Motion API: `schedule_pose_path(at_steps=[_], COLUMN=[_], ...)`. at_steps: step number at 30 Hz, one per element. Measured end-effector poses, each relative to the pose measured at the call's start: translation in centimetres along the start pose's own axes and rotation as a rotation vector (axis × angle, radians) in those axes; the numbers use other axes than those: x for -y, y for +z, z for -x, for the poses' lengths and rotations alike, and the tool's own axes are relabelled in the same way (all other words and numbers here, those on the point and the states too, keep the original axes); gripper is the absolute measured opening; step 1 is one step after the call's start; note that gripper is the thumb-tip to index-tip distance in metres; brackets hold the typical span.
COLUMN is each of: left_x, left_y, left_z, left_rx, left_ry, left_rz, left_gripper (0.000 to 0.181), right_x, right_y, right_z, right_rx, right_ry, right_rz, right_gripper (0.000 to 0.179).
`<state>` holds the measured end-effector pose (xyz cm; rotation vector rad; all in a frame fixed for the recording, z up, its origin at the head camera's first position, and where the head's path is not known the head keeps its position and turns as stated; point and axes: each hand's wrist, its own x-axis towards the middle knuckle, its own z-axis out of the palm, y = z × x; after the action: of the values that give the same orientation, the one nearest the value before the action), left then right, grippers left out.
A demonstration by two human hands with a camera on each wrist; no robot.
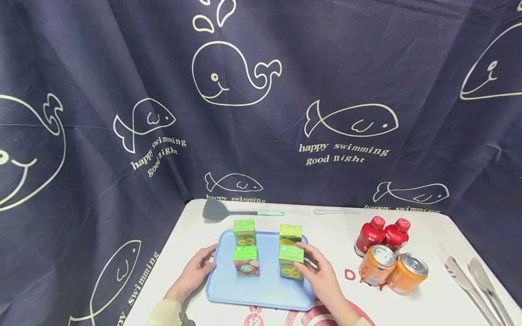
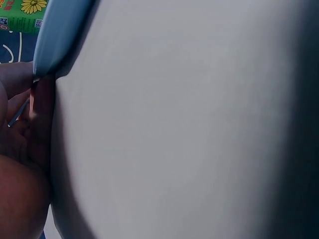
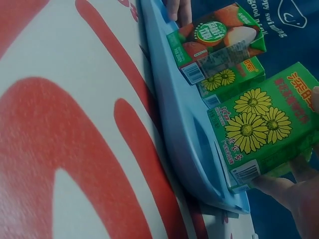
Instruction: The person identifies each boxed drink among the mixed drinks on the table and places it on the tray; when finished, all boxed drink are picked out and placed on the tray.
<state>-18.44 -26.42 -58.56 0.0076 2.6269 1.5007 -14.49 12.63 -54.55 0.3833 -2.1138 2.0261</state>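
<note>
A light blue tray (image 1: 261,292) carries two pairs of small green drink cartons. My right hand (image 1: 320,274) grips the front right carton (image 1: 291,268), which has yellow flowers on its face, with thumb and fingers at its right side. Behind it stands a yellow-green carton (image 1: 290,229), partly covered. On the left, a carton with a red fruit picture (image 1: 246,263) stands before another flower carton (image 1: 244,230). My left hand (image 1: 196,270) holds the tray's left edge; in the left wrist view the thumb (image 2: 15,77) lies against the rim with a finger below it.
A grey spatula (image 1: 215,211) with a mint handle and a pale flat utensil (image 1: 336,212) lie along the back. To the right stand two red bottles (image 1: 371,235) and two orange cans (image 1: 377,267). Metal utensils (image 1: 469,287) lie near the right edge. A dark curtain (image 1: 261,136) hangs behind.
</note>
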Motion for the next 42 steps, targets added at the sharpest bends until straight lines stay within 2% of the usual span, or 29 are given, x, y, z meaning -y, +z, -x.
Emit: schedule_pose_path(at_steps=[8, 16, 29, 42], left_x=[0.0, -0.2, 0.0, 0.1], left_y=[0.1, 0.2, 0.1, 0.1], left_z=[-0.1, 0.0, -0.1, -0.3], left_rx=[-0.001, -0.004, 0.000, 0.003], left_ry=[-0.001, -0.004, -0.001, -0.007], left_rz=[0.006, -0.003, 0.001, 0.002], left_gripper=[0.056, 0.056, 0.056, 0.056], right_x=[-0.1, -0.6, -0.8, -1.6], right_y=[0.4, 0.7, 0.8, 0.3], right_z=[0.0, 0.2, 0.4, 0.5], right_rx=[0.037, 0.062, 0.051, 0.076], right_ry=[0.022, -0.033, 0.028, 0.031], right_rz=[-0.027, -0.054, -0.042, -0.095], right_gripper=[0.049, 0.050, 0.051, 0.049])
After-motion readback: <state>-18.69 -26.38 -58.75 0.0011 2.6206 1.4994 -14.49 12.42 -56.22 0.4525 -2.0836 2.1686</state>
